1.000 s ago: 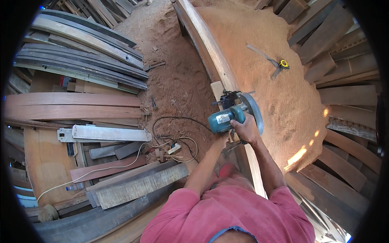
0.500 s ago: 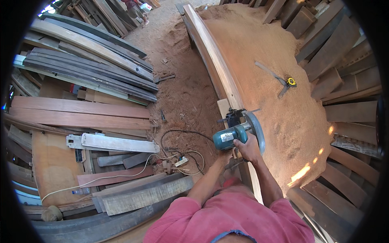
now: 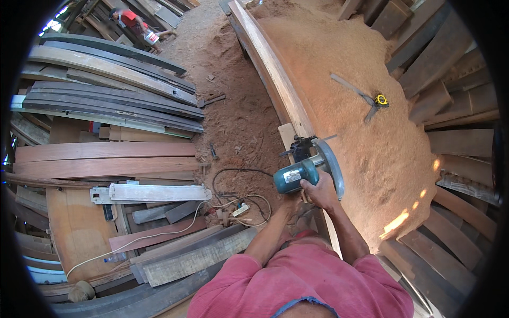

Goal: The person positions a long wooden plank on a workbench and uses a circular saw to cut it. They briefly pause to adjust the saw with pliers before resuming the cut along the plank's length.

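A teal circular saw (image 3: 297, 175) with a round grey blade guard and a black fence in front stands on a long pale timber (image 3: 273, 69). My right hand (image 3: 321, 191) is wrapped round its rear handle, thumb on top. Beside the timber, my left hand (image 3: 290, 201) is just behind and below the motor housing. Its fingers are hidden by the saw, so what it touches does not show. A small pale wood block (image 3: 287, 135) lies against the timber's left side, ahead of the saw. The black power cord loops off to the left.
Sawdust is heaped to the right, with a yellow tape measure (image 3: 381, 100) and a square (image 3: 353, 89) on it. An extension socket (image 3: 240, 210) and coiled cable lie on the left ground. Planks are stacked on both sides. A person (image 3: 137, 24) carries a white bucket at far left.
The whole view has shifted slightly. The saw shows no clear movement along the timber, and my right hand keeps its grip. The person at the far left has come further into view.
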A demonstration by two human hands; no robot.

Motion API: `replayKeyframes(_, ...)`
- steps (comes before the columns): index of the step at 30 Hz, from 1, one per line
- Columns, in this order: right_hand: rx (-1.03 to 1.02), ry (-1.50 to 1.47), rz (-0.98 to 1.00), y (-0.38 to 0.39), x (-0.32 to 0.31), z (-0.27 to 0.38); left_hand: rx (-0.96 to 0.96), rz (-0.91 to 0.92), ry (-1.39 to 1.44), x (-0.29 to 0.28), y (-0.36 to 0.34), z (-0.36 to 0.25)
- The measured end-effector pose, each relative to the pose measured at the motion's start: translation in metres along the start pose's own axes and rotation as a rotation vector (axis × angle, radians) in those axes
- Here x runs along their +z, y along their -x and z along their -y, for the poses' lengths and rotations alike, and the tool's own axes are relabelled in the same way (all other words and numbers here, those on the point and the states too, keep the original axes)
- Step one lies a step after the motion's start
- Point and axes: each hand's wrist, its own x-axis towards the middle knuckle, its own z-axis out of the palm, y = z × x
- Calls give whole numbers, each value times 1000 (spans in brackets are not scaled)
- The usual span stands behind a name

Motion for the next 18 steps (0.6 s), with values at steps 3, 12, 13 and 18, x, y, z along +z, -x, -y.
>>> replayKeyframes(3,-27,12,-13,-7,1,1,17,7,19,0,-7,-5)
replayKeyframes(12,-50,33,-1,-28,4,8,62,38,80,-6,-28,-15)
replayKeyframes(13,-60,25,-2,-30,4,8,58,36,84,-5,-29,-15)
replayKeyframes(18,-68,3,-18,-39,8,6,48,23,86,-9,-36,-16)
